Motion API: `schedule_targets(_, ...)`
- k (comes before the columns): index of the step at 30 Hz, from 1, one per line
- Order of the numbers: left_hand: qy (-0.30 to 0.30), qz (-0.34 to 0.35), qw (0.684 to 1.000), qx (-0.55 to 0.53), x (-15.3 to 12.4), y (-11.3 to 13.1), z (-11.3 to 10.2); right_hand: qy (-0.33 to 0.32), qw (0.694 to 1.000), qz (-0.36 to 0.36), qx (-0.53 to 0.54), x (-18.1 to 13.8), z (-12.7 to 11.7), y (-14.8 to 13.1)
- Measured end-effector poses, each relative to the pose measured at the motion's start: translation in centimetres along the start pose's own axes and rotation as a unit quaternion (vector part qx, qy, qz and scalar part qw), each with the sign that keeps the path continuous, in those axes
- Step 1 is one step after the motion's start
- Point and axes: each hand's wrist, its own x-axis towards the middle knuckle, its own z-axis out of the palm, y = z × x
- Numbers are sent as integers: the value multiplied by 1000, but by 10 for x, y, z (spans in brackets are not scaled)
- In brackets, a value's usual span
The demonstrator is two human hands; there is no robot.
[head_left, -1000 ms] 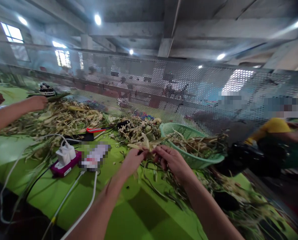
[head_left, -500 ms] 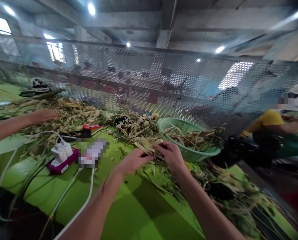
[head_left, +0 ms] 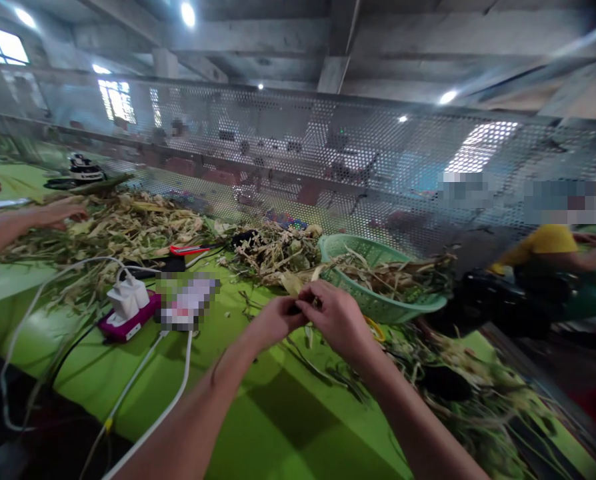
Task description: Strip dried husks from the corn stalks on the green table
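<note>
My left hand (head_left: 275, 319) and my right hand (head_left: 334, 315) meet above the green table (head_left: 278, 427), fingers pinched together on a small pale husk piece (head_left: 294, 285) between them. The right hand partly covers the left fingertips. Just beyond them stands a green plastic basket (head_left: 378, 303) filled with dry husks and stalks (head_left: 393, 270). Loose green leaf strips (head_left: 323, 367) lie on the table under my hands.
A long heap of husks (head_left: 128, 230) runs along a perforated metal screen (head_left: 328, 167). A purple power strip with white chargers (head_left: 128, 310) and cables sits at left. Another person's hand (head_left: 53, 213) reaches into the heap. A person in yellow (head_left: 548, 247) is at right.
My two hands have drawn closer together, the right one closing over the left fingertips. The other person's hand at left has shifted back along the heap.
</note>
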Motion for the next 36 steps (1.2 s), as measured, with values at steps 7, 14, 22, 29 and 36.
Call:
schedule_targets(7,-40,14,997,-56,-1,-4,8,37,990,75,116,1,7,14)
schedule_targets(14,-62,-23,997,-51,-1,0,10,85,983,67,150,2,9,12)
schedule_targets(22,125,-75,958,-248,1,16,-8,-17,971,124,204,3,-4,29)
schedule_targets(29,141,-49,956,-252,6,1,-7,21,968,98,232,7,7,43)
schedule_targets(36,62,-15,967,-247,4,9,-11,30,959,121,255,10,5,43)
